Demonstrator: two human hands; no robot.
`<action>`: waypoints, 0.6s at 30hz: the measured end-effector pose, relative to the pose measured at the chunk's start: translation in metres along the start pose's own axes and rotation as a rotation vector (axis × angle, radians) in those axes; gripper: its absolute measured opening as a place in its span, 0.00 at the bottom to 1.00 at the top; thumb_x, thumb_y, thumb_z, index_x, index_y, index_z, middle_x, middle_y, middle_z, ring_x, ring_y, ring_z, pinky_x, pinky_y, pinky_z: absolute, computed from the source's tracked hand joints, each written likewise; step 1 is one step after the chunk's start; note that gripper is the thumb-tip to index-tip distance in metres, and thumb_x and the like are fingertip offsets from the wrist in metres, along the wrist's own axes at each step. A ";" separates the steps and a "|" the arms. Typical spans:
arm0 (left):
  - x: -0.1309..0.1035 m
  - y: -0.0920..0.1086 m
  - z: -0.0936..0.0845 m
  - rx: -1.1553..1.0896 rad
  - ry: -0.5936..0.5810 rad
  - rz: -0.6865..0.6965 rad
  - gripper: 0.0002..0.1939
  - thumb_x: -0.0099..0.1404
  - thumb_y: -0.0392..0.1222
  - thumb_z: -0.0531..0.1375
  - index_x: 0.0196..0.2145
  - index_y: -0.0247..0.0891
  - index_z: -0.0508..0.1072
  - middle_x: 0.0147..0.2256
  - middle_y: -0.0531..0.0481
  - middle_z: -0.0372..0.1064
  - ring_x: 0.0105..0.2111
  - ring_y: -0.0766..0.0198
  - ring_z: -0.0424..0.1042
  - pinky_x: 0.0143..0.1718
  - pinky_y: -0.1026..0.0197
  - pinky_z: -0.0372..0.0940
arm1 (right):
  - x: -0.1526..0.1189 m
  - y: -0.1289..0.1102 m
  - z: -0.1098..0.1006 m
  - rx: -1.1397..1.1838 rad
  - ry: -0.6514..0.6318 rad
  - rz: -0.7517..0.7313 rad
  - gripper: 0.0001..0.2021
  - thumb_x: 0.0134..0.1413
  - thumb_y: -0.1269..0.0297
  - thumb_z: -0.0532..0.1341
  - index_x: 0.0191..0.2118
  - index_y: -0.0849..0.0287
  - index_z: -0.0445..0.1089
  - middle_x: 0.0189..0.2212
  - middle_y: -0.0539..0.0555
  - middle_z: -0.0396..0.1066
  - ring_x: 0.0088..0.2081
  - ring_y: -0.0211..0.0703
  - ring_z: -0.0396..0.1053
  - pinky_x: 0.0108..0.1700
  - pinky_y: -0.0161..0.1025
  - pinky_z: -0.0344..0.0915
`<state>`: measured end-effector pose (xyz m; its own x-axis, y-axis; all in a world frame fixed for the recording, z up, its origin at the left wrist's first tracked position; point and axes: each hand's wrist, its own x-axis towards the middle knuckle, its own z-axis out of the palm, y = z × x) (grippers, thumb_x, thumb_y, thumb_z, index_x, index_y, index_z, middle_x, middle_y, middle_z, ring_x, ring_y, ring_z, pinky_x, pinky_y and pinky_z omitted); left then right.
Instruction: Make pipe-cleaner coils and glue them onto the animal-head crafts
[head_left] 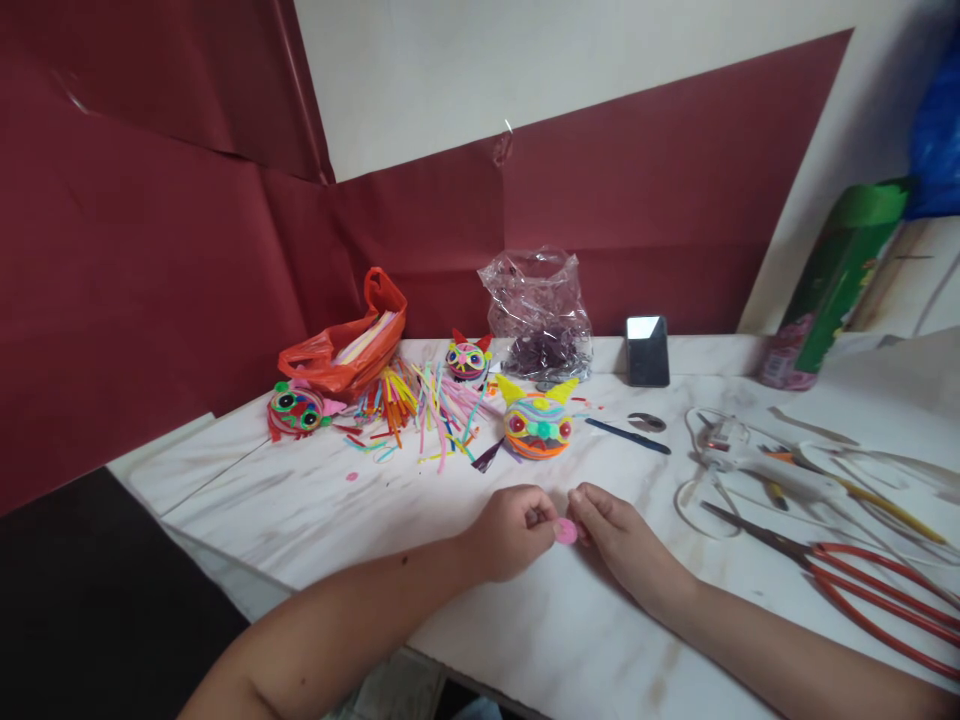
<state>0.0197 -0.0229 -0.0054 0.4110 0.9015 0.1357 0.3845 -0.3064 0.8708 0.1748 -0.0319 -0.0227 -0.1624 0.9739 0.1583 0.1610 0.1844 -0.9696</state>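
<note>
Pinching a small pink disc, the left hand had its thumb and forefinger closed on the disc's left edge in the head view, with its other fingers curled into the palm. The disc showed just past those fingertips, in the narrow gap between the two hands, above the marbled table. The right hand came in from the opposite side, its thumb and forefinger drawn close together and its lower fingertips at the disc's right edge; whether they gripped it too, I could not tell.

Just beyond the hands sat a round striped figure with yellow ears and red eyes. To its left lay bundles of colourful strips, with a red plastic bag behind them, and a second pink piece lay flat on the table. Right of the figure were a dark blue pen-like tool and, farther back, a phone leaning upright. Large scissors with red handles lay partly open to the right of the right hand.
</note>
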 end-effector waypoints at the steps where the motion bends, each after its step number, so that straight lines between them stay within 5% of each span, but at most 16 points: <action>1: 0.000 0.000 0.000 0.003 0.002 0.000 0.09 0.52 0.42 0.60 0.22 0.35 0.65 0.17 0.58 0.55 0.19 0.73 0.51 0.20 0.67 0.48 | 0.000 0.000 0.000 0.005 0.028 -0.018 0.21 0.50 0.45 0.54 0.21 0.57 0.55 0.18 0.45 0.53 0.22 0.35 0.50 0.25 0.34 0.52; 8: 0.001 0.000 -0.001 0.011 0.026 0.011 0.08 0.52 0.41 0.59 0.22 0.35 0.64 0.17 0.58 0.55 0.19 0.73 0.51 0.20 0.67 0.49 | 0.001 -0.004 0.000 0.024 0.013 0.018 0.18 0.49 0.48 0.55 0.21 0.57 0.57 0.17 0.45 0.53 0.21 0.35 0.51 0.24 0.34 0.53; 18: 0.005 -0.012 -0.001 0.057 0.089 0.099 0.04 0.53 0.36 0.56 0.22 0.34 0.66 0.21 0.55 0.60 0.22 0.71 0.57 0.24 0.67 0.52 | -0.003 -0.002 0.002 -0.075 0.009 -0.162 0.06 0.48 0.61 0.57 0.31 0.57 0.63 0.26 0.50 0.66 0.29 0.39 0.63 0.34 0.37 0.61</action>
<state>0.0163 -0.0146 -0.0148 0.3755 0.8888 0.2626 0.3931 -0.4093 0.8234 0.1733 -0.0349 -0.0219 -0.1838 0.9316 0.3136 0.2054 0.3484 -0.9146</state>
